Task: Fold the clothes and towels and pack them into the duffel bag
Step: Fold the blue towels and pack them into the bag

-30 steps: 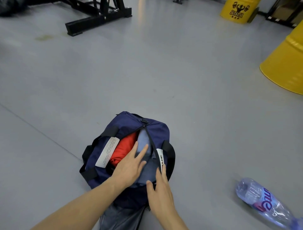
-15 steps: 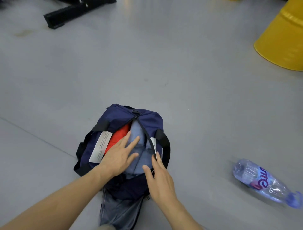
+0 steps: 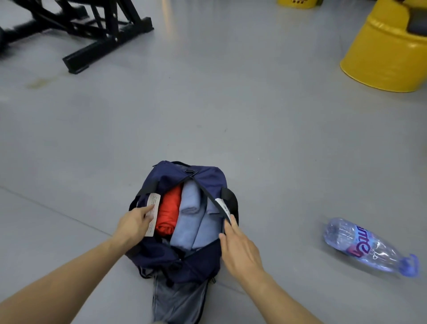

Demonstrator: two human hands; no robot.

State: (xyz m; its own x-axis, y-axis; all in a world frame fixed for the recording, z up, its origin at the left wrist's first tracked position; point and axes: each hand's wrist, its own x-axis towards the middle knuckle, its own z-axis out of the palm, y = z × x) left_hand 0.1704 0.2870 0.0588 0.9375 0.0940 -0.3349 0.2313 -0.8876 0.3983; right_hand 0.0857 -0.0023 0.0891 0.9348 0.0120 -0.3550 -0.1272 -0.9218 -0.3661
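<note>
Head view.

Surface: one smooth grey floor [image 3: 231, 115], faintly glossy, with a thin seam line crossing at the left. A gym-like room is suggested.

Fixtures: one black metal frame [image 3: 104, 46] is set at the upper left. Two yellow drums are counted: a large one [image 3: 388, 53] at the right, and a second [image 3: 298, 2] cut off by the top edge.

Loose items: one clear plastic bottle [image 3: 367, 248] is laid on its side, well apart from the bag, to its right.

Task item: one navy duffel bag [image 3: 175, 175] is placed on the floor, low and central, with its zip opening spread wide. Inside, three folded pieces are packed side by side: one red garment [image 3: 167, 212] and two light-blue towels [image 3: 188, 212] [image 3: 209, 229]. One grey cloth [image 3: 180, 300] is seen below the bag.

Grips, two: the bag's left rim is held by the left grip [image 3: 135, 223] at a white label [image 3: 153, 203]; the right rim is pinched by the right grip [image 3: 241, 248] between thumb and forefinger.
</note>
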